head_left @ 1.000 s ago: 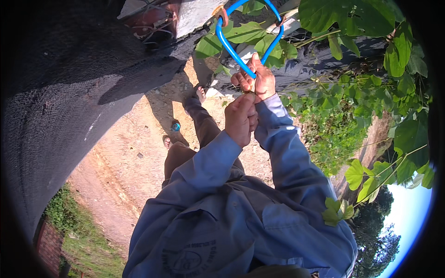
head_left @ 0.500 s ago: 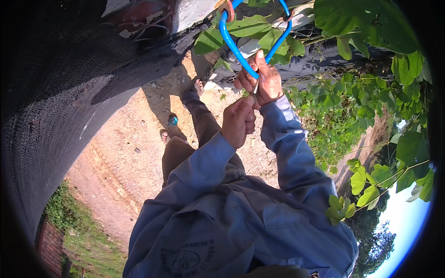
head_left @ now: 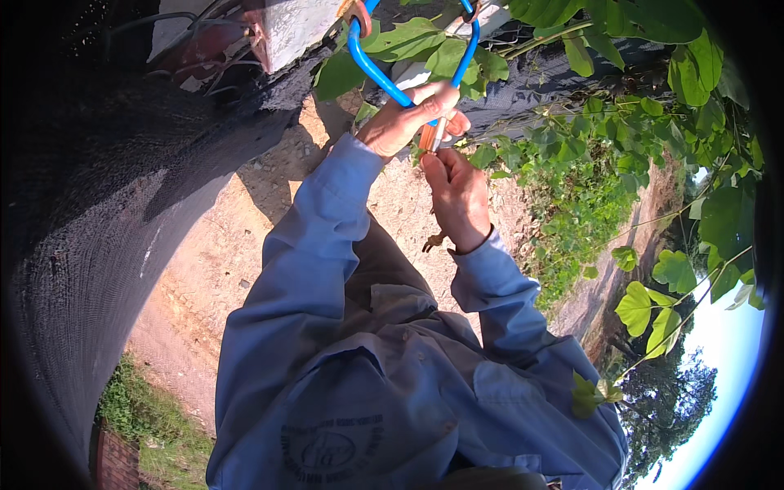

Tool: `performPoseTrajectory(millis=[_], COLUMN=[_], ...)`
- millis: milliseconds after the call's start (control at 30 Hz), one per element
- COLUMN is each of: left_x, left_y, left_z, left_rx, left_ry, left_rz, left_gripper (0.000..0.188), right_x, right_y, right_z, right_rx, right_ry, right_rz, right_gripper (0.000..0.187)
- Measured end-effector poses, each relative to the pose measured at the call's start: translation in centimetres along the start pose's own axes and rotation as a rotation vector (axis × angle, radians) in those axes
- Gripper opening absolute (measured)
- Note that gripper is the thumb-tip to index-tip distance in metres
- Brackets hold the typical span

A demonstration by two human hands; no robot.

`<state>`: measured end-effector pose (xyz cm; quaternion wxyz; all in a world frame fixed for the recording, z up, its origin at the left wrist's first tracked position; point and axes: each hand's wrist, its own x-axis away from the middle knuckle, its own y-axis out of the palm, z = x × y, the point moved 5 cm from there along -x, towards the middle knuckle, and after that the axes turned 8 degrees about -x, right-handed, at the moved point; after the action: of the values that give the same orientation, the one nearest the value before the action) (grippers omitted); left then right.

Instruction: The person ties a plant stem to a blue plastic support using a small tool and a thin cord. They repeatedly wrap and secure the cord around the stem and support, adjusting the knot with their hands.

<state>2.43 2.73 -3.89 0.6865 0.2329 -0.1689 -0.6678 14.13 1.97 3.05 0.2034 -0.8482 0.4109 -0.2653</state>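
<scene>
A blue-coated cable lock (head_left: pixel 373 72) hangs as a loop at the top, passing through a rusty ring (head_left: pixel 359 18). My left hand (head_left: pixel 412 114) is closed around the loop's lower end. Below its fingers a silver barrel (head_left: pixel 439 133) points down beside a copper-coloured piece (head_left: pixel 427 139). My right hand (head_left: pixel 459 196) pinches at the barrel's lower end; what sits between thumb and finger is hidden. A small yellowish-brown thing (head_left: pixel 436 242) dangles under my right hand, too small to name.
Dark mesh netting (head_left: pixel 98 220) covers the left side. Leafy vines (head_left: pixel 604 163) hang at the right and behind the loop. A pale post or panel (head_left: pixel 302 37) stands at the top. Sunlit dirt ground (head_left: pixel 220 278) lies below.
My hands have traded places: the left has moved up onto the lock's lower end, and the right has dropped below it to the barrel. The view has shifted, so the loop appears further left.
</scene>
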Motion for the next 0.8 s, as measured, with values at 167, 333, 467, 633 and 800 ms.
performPoseTrajectory(millis=[167, 333, 467, 633, 800], left_x=[-2.8, -3.1, -3.2, -3.8, -3.6], left_y=[2.9, 2.9, 2.9, 4.7, 5.1], left_z=[-0.7, -1.2, -1.4, 1.0, 0.1], left_rx=[0.23, 0.313, 0.31, 0.492, 0.914], left_ry=[-0.058, -0.051, -0.051, 0.038, 0.255], left_rz=[0.222, 0.379, 0.353, 0.12, -0.253], left_gripper=[0.048, 0.029, 0.026, 0.027, 0.057], right_x=[0.9, 1.1, 1.2, 1.2, 1.7], right_y=[-1.4, -1.4, -1.3, -2.3, -3.8], right_z=[-0.1, -0.9, -0.6, -0.9, -2.8], right_rx=[0.178, 0.32, 0.359, 0.256, 0.298], right_ry=[-0.162, -0.294, -0.341, -0.404, -0.338], right_rz=[0.178, 0.216, 0.235, 0.257, 0.151], right_gripper=[0.02, 0.014, 0.014, 0.01, 0.009])
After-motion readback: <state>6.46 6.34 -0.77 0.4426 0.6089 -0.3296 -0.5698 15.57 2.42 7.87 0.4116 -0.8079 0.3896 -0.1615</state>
